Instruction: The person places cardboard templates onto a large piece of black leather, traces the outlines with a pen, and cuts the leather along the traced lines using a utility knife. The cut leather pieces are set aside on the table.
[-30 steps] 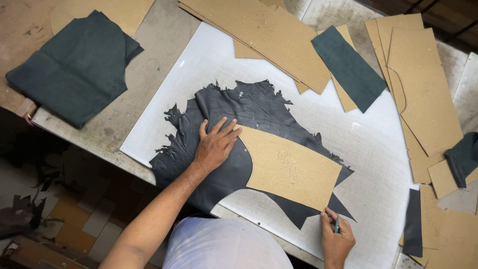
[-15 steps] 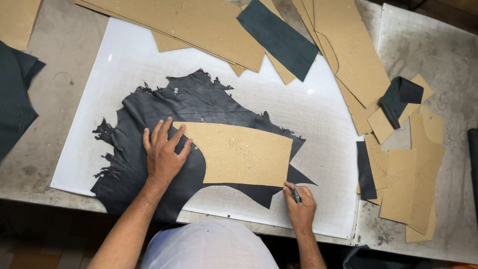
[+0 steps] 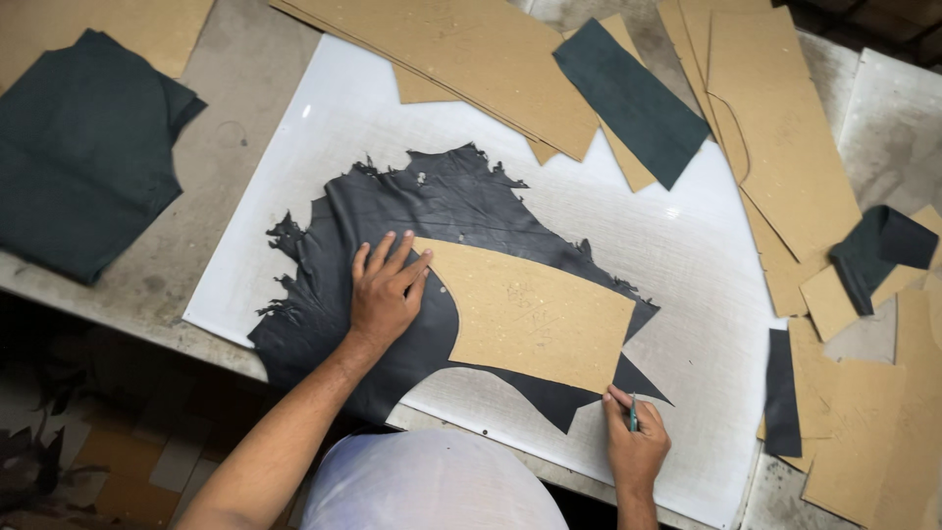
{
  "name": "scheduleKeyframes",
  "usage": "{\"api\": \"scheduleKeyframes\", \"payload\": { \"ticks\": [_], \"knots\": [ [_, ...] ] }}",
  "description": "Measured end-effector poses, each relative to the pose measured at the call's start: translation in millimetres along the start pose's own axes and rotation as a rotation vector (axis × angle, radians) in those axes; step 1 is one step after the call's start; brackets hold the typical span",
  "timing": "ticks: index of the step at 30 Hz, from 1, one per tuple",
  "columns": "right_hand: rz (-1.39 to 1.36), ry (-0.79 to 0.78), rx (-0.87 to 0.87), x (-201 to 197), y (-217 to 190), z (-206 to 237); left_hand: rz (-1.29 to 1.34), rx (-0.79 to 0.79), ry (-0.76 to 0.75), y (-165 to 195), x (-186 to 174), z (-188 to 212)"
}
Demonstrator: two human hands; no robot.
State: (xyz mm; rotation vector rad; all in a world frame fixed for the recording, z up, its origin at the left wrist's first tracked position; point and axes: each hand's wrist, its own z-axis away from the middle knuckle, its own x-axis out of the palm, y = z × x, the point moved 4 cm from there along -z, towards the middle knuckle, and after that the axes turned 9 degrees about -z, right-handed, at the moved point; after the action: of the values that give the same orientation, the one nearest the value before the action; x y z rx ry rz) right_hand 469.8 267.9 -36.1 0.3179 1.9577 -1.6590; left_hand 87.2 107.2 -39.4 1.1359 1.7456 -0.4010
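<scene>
- Your left hand (image 3: 385, 294) lay spread wide and flat, fingers on the near-left edge of the tan card pattern (image 3: 530, 314), palm on the dark leather hide (image 3: 412, 236), pinning one to the other.
- Your right hand (image 3: 636, 442) was closed around a small cutting knife (image 3: 633, 412), its tip at the pattern's lower right corner, touching the hide there.
- The hide sat in the middle of the white cutting board (image 3: 687, 245) on the worktop (image 3: 235, 137), ragged-edged, with the pattern lying across its right half.
- By my reading, the step in hand was cutting round the pattern, with the blade at the corner where the bottom edge meets the short right side.
- The next move, I'd judge, called for steady downward pressure from the flat hand so the card could not slip, and for the blade to hug the card's edge through the turn.
- Further card patterns (image 3: 471, 59) lay stacked along the far side, a cut dark strip (image 3: 633, 98) rested on them, and a folded dark piece (image 3: 83, 147) sat well apart at the left.
</scene>
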Motion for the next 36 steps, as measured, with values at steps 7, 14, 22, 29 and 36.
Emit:
{"api": "scheduleKeyframes", "payload": {
  "ticks": [7,14,22,29,36],
  "knots": [
    [0.043,-0.010,0.063,2.9,0.7,-0.8,0.029,-0.014,0.000,-0.2,-1.5,-0.4],
    [0.037,-0.033,0.093,3.7,10.2,1.1,0.012,-0.005,0.012,-3.3,6.4,4.8],
    [0.009,-0.031,0.022,2.8,6.7,-2.1,0.011,-0.017,0.039,0.2,2.2,3.5],
    [-0.016,-0.029,0.067,-4.5,9.2,-3.5,-0.022,0.001,-0.002,8.4,5.2,4.6],
    [0.049,-0.031,0.067,-2.1,8.7,-3.5,-0.030,0.002,-0.023,4.6,9.4,5.7]
  ]
}}
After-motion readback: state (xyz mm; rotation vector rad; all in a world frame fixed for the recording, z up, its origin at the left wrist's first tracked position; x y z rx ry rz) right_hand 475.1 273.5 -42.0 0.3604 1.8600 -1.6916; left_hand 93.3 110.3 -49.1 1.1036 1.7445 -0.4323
